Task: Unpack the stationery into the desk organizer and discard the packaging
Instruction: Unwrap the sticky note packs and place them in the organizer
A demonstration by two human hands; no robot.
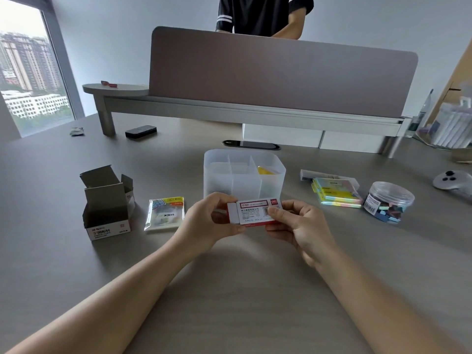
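A small red-and-white staples box (252, 212) is held in front of me, just above the desk. My left hand (207, 221) grips its left end, where a white inner tray sticks out a little. My right hand (296, 226) pinches the right end, thumb on top. Behind the box stands the translucent white desk organizer (277, 175) with several compartments; something yellow (264, 170) lies in its right rear one. An open cardboard paper-clip box (107, 208) and a clear plastic wrapper (164, 213) lie to the left.
To the right lie a stack of pastel sticky notes (337, 194), a clear round tub of coloured clips (388, 201) and a grey controller (452, 181). A black eraser block (140, 131) and a raised shelf with a divider panel (281, 75) are behind. A person stands beyond the panel.
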